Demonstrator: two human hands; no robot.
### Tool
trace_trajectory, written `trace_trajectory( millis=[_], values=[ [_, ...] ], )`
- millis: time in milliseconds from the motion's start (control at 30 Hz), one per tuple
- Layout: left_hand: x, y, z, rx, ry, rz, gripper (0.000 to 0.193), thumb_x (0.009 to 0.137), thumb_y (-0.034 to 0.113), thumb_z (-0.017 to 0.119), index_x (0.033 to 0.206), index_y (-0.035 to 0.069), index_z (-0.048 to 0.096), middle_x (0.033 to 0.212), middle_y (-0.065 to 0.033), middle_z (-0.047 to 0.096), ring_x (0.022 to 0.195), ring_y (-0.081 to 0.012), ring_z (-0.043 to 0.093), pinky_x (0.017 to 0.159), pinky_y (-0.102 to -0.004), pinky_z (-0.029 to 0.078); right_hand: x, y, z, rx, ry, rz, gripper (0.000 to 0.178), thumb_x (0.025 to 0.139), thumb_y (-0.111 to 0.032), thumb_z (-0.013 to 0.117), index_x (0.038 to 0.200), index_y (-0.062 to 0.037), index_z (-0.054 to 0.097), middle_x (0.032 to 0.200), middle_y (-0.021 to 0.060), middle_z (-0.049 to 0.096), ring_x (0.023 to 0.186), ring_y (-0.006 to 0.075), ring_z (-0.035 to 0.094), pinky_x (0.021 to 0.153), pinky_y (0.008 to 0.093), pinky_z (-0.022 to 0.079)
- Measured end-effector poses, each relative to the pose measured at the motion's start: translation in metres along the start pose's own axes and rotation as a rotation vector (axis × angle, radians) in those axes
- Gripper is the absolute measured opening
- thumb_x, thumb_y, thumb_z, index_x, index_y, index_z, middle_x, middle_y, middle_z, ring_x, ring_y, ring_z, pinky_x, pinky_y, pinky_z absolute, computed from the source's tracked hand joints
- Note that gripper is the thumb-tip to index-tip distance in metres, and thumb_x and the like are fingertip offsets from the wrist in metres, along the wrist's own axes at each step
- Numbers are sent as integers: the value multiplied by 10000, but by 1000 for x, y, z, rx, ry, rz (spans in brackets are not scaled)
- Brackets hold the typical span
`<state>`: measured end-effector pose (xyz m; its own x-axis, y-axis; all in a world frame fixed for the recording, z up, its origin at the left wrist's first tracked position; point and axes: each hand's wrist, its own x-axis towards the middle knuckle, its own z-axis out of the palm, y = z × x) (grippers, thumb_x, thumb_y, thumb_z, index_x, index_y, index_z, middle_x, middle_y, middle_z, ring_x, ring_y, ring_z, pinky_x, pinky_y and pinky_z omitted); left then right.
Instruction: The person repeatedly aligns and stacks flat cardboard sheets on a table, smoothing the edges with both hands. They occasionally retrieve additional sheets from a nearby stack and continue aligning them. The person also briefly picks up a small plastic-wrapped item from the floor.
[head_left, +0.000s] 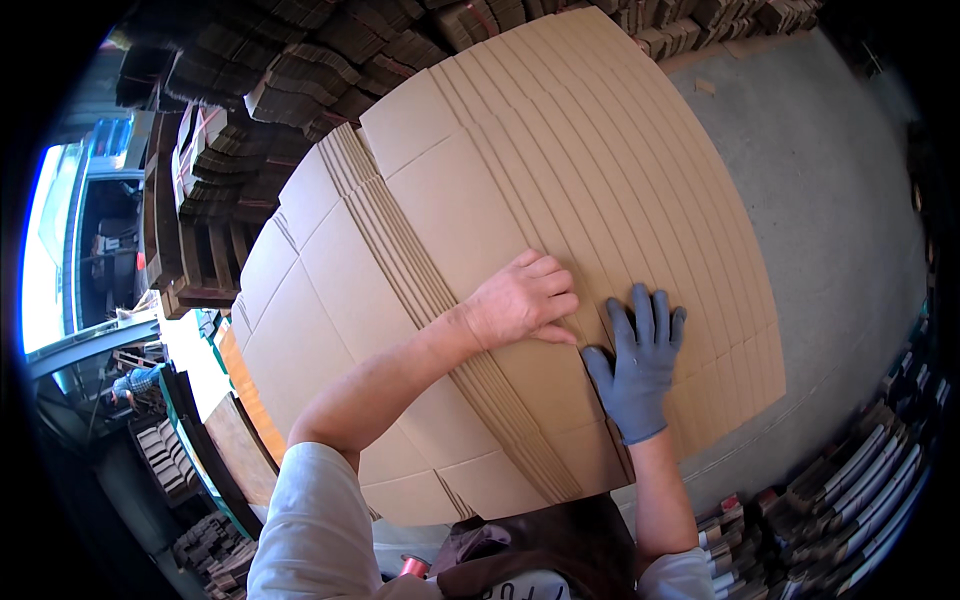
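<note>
Flat brown cardboard sheets (520, 400) lie overlapped in front of me, their edges fanned out in long parallel lines. My left hand (525, 300), bare, rests near the middle with its fingers curled in and the thumb close to a sheet's edge. Whether that edge is between its fingers is hidden. To its right, my right hand (643, 370) wears a grey glove and lies on the fanned sheets with fingers spread. Its thumb reaches toward a dark gap along one sheet's edge, close to my left thumb.
Bundled cardboard stacks (300, 80) stand at the far side, with wooden pallets (200, 265) at the left. More stacks (860, 480) sit at the lower right beside the grey floor (820, 230). A red spool (414, 566) is near my apron. Another person (135, 383) is far left.
</note>
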<state>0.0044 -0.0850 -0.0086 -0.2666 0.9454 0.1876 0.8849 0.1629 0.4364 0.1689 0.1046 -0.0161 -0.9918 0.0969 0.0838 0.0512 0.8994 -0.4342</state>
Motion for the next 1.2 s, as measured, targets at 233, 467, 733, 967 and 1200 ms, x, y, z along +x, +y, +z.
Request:
trace_trajectory(
  millis=[233, 467, 733, 967, 1200],
  values=[
    [-5, 1, -2, -16, -2, -17, 432, 752, 496, 786, 860, 129, 584, 944, -28, 567, 944, -251, 563, 874, -391, 463, 0, -1, 0, 7, -6, -2, 648, 829, -405, 742, 1379, -104, 581, 1540, 215, 429, 1414, 495, 367, 1143, 736, 244],
    [-7, 2, -5, -31, -10, -15, 418, 757, 466, 794, 868, 126, 576, 933, -38, 549, 977, -247, 563, 880, -381, 469, 0, 0, 1, 12, 11, -9, 661, 807, -375, 776, 1372, -98, 577, 1533, 219, 432, 1408, 494, 373, 1139, 735, 253],
    [-9, 2, -4, -43, -5, -11, 426, 727, 464, 828, 848, 137, 583, 921, -16, 560, 946, -258, 553, 877, -395, 465, 0, -1, -1, 21, 26, -17, 676, 775, -345, 808, 1365, -103, 582, 1523, 213, 440, 1394, 484, 387, 1132, 723, 271],
    [-11, 1, -1, -16, -28, -30, 445, 711, 486, 833, 869, 138, 604, 924, -30, 555, 966, -266, 554, 892, -403, 467, 2, 0, 0, 26, 18, -6, 677, 770, -352, 810, 1363, -106, 594, 1515, 204, 443, 1393, 466, 386, 1132, 718, 268],
    [-9, 2, -2, -7, 23, -15, 437, 690, 439, 847, 855, 145, 570, 895, -24, 521, 931, -247, 540, 878, -386, 470, 3, 0, 0, 31, 31, -15, 653, 767, -342, 806, 1345, -110, 608, 1511, 197, 443, 1387, 452, 389, 1122, 701, 279]
  ],
)
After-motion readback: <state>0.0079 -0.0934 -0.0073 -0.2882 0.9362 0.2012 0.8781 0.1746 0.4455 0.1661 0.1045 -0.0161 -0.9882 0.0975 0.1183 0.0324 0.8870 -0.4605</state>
